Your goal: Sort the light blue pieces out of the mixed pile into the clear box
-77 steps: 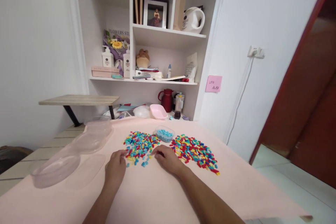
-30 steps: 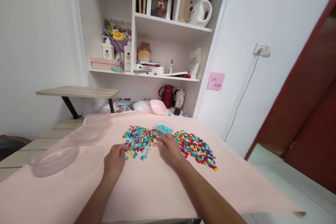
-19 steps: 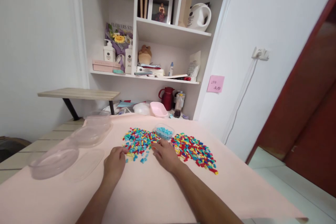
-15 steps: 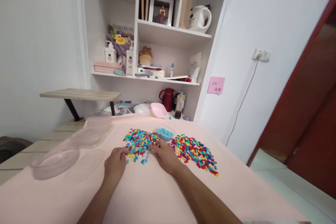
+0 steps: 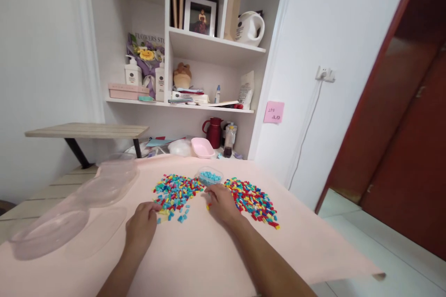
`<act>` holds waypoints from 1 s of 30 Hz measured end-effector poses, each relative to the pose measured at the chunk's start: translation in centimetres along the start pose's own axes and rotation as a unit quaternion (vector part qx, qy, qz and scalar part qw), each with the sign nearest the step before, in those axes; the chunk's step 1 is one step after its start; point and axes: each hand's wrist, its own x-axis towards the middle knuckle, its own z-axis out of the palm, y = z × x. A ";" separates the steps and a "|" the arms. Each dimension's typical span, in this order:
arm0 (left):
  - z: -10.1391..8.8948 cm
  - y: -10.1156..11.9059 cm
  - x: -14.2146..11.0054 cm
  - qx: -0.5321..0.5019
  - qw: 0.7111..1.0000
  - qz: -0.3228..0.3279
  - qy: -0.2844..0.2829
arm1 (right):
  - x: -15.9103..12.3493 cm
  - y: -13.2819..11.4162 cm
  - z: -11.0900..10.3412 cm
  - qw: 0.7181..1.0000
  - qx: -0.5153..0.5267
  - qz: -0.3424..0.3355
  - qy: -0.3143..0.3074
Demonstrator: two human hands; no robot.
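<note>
Small colourful plastic bricks lie in two piles, a left pile and a right pile. At the lower left edge of the left pile is my left hand, its fingers curled together; anything pinched in them is too small to make out. Between the piles, my right hand rests low over the cloth with fingers stretched leftward and apart. By its thumb is a small yellow and red piece. Just beyond its fingertips stands a clear plastic container holding light blue bricks. Several blue bricks lie loose before the left pile.
Clear plastic containers and a flat clear lid lie on the left of the pink cloth. Behind are a pink tray, a red jug and a bottle. A slatted wooden stand is at left.
My right hand has moved from the left pile's edge into the gap between the piles, near the container. My left hand stays by the left pile. The whole view has shifted slightly.
</note>
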 end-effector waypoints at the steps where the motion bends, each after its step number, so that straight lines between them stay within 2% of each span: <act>1: 0.0 0.0 0.1 0.001 1.000 -0.001 -0.002 | 0.0 -0.2 0.0 1.000 -0.004 -0.007 -0.003; 7: 0.4 -0.6 0.7 -0.002 1.000 0.002 -0.006 | -0.3 -1.8 0.6 0.993 -0.075 -0.064 -0.072; 12: 1.1 -1.9 1.4 -0.016 1.000 0.013 0.005 | -0.1 -1.1 0.2 0.985 -0.170 0.016 -0.034; 16: 1.3 -2.1 1.6 -0.007 1.000 0.017 0.011 | 0.0 0.8 -1.5 0.980 -0.177 0.085 0.011; 19: 1.1 -1.7 1.4 -0.003 1.000 0.008 -0.009 | 0.1 1.4 -2.4 0.980 -0.171 0.100 0.029; 22: 0.7 -1.2 1.0 -0.004 1.000 0.012 -0.006 | 0.2 0.6 -2.1 0.988 -0.136 0.063 0.037; 24: 0.5 -0.7 0.7 -0.001 1.000 0.008 -0.005 | 0.0 -0.4 -1.2 0.997 -0.071 0.006 0.021; 27: 0.3 -0.2 0.3 0.000 1.000 0.006 -0.005 | -0.7 -1.9 0.3 0.995 0.033 -0.083 -0.048; 30: 0.2 0.1 0.0 -0.004 1.000 0.003 -0.001 | -1.2 -2.8 1.4 0.985 0.043 -0.127 -0.103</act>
